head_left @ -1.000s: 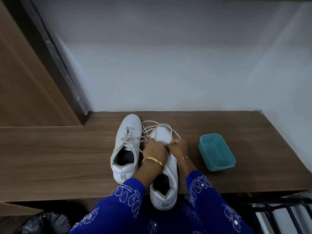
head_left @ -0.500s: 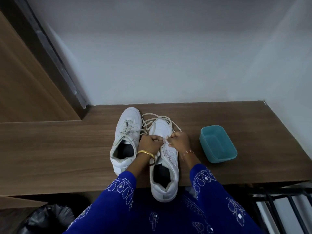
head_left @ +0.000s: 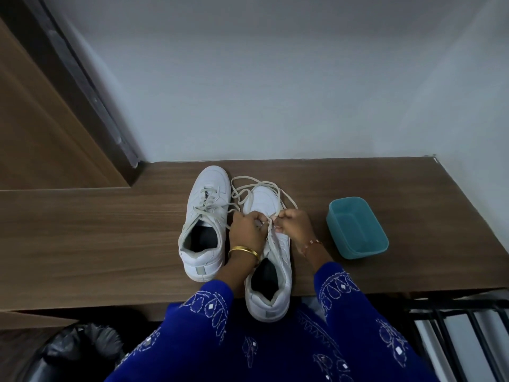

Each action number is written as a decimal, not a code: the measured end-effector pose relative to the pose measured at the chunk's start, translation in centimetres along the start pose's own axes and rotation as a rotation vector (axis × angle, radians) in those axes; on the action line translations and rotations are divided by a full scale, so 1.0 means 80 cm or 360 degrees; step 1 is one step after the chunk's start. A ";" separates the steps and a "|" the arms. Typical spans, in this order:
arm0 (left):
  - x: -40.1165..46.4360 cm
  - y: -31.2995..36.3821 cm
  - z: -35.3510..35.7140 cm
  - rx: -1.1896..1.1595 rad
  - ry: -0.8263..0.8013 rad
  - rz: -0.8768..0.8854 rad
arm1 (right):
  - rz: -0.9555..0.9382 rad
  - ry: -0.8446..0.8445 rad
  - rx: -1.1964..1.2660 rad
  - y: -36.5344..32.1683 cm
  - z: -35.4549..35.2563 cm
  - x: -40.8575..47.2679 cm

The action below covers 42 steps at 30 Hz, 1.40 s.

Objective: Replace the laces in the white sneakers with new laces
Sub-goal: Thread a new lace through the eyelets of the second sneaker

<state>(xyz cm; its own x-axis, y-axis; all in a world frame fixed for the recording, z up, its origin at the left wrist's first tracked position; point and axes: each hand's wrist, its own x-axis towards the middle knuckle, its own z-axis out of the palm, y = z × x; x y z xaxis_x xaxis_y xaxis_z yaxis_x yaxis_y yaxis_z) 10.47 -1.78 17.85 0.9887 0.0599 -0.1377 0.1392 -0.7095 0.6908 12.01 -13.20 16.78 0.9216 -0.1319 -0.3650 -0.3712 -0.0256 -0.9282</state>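
A wooden counter [head_left: 110, 244] meets a pale wall [head_left: 275, 78]. Left hand [head_left: 246, 230] and right hand [head_left: 294, 224] each pinch the lace [head_left: 268, 226] over the nearer sneaker [head_left: 271, 271].

Pale wall [head_left: 275, 78], wooden table [head_left: 82, 244], dim light

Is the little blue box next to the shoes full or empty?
Empty. The blue box sits open with no lid on the wooden table, and only its bare blue bottom shows inside.
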 end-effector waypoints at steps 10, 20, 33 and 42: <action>0.001 0.010 -0.011 0.0449 -0.0112 0.0101 | -0.0004 0.0031 -0.0098 -0.004 0.003 -0.004; 0.012 0.002 -0.006 0.0359 -0.0150 0.0069 | 0.0082 -0.0041 -0.0077 -0.011 -0.003 -0.008; 0.015 -0.001 -0.011 -0.0409 -0.0098 -0.0135 | 0.0074 -0.0231 -0.0487 -0.047 -0.017 -0.056; 0.016 -0.005 -0.036 -0.1088 -0.0396 -0.0556 | 0.0035 -0.0410 -0.0893 -0.051 0.001 -0.080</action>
<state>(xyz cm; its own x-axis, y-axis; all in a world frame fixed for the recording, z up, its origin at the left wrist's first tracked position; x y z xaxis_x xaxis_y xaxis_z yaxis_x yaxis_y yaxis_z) 11.82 0.59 19.46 0.8513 -0.0162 -0.5244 0.5213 -0.0871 0.8489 7.63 -12.17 22.91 0.8848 0.1032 -0.4544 -0.3291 -0.5520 -0.7662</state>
